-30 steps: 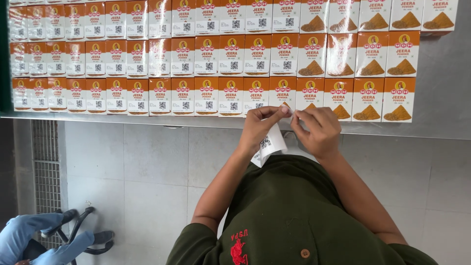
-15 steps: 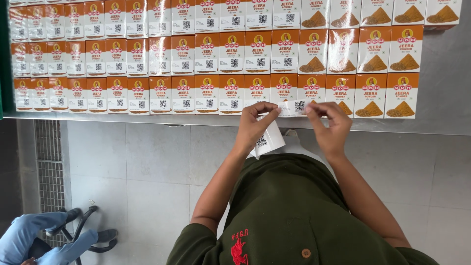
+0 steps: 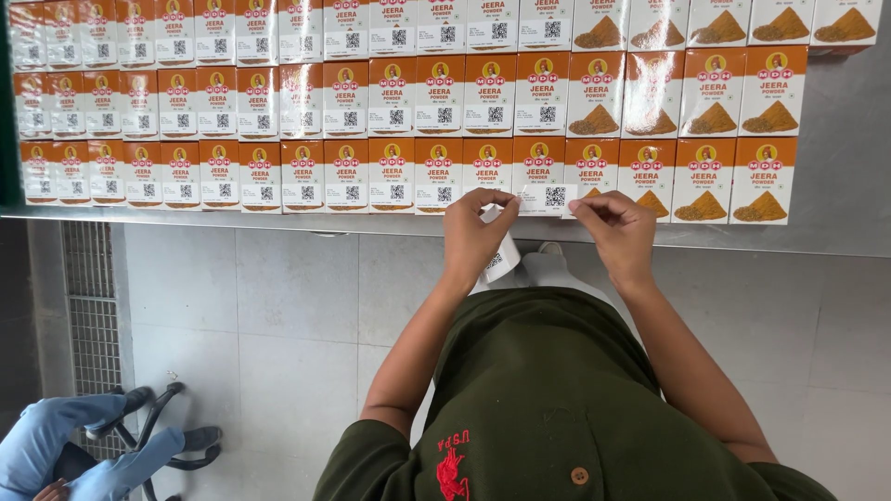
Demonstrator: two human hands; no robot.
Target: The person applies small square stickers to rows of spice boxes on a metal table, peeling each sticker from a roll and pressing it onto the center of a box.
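Observation:
Orange and white spice boxes (image 3: 390, 111) lie in tight rows on a grey table (image 3: 835, 167). Both my hands hold one white code sticker (image 3: 554, 196) stretched between them, over a box in the nearest row. My left hand (image 3: 475, 227) pinches its left end and also holds a strip of sticker backing (image 3: 501, 260) that hangs down. My right hand (image 3: 617, 227) pinches the right end. Boxes to the left carry white stickers; boxes to the right show bare fronts with a powder picture.
The table's near edge (image 3: 232, 215) runs across the view. Below it lie a tiled floor (image 3: 278, 315) and a metal floor grate (image 3: 93, 297). At the bottom left another person's blue-sleeved arms (image 3: 65, 445) rest near a stool's dark legs (image 3: 176, 436).
My hands have moved up from the table's edge onto the nearest row of boxes and apart, so the sticker now lies stretched over a box.

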